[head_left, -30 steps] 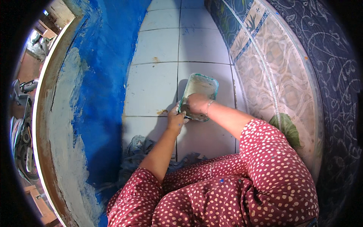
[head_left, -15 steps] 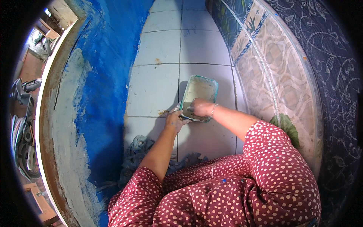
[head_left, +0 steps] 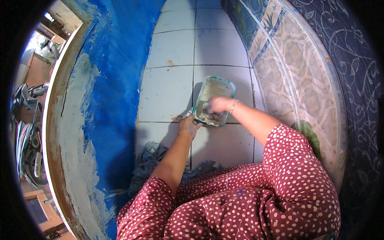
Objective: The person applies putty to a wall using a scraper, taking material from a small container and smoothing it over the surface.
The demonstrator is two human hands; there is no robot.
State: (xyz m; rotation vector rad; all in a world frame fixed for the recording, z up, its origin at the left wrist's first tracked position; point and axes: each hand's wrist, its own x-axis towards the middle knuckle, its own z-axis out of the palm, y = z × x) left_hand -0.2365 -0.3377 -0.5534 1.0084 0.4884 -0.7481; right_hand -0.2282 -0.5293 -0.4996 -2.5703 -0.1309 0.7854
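Note:
A shallow rectangular plastic tub [head_left: 231, 86] with a blue-green rim stands on the tiled floor in front of me. Pale, thick paste [head_left: 212, 89] coats its inside, with a greyer, lumpy patch toward the near end. At the tub's near left corner, my left hand [head_left: 189, 127] grips the edge, its fingers smudged with white and blue. My right hand [head_left: 219, 105], wearing a thin bracelet, reaches down into the tub with fingers bunched over the paste. Motion blurs those fingers, and whatever they hold cannot be made out.
A blue wall [head_left: 116, 80] with rough grey patches runs along the left. Crumpled grey-blue cloth [head_left: 150, 160] lies near my knees. On the right stands a plastic-covered patterned panel [head_left: 288, 76] beside dark, leaf-patterned fabric [head_left: 352, 104]. Assorted clutter [head_left: 34, 136] shows beyond the wall's left edge.
My right hand has shifted slightly within the tub, uncovering more of the grey, lumpy paste. My left hand stays at the near left corner. The whole view has shifted a little.

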